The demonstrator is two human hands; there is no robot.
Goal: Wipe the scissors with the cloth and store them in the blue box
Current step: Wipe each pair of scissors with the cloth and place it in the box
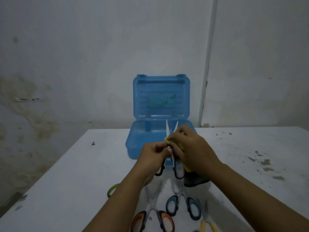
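My left hand [154, 154] grips a pair of red-handled scissors [178, 170] near the pivot, blades spread and pointing up in front of the blue box [138, 146]. My right hand [192, 148] pinches a yellow cloth [167, 139] around the lower part of the blades; more cloth hangs below the palm. The blue box stands open at the table's far middle, its lid [161, 96] upright against the wall. Its inside is mostly hidden by my hands.
On the white table [66, 173] near me lie orange-handled scissors [153, 218], blue-handled scissors [183, 205] and a yellow-handled pair [207, 223]. A green handle [112, 190] peeks out under my left forearm. A dark object [194, 181] lies under my right wrist.
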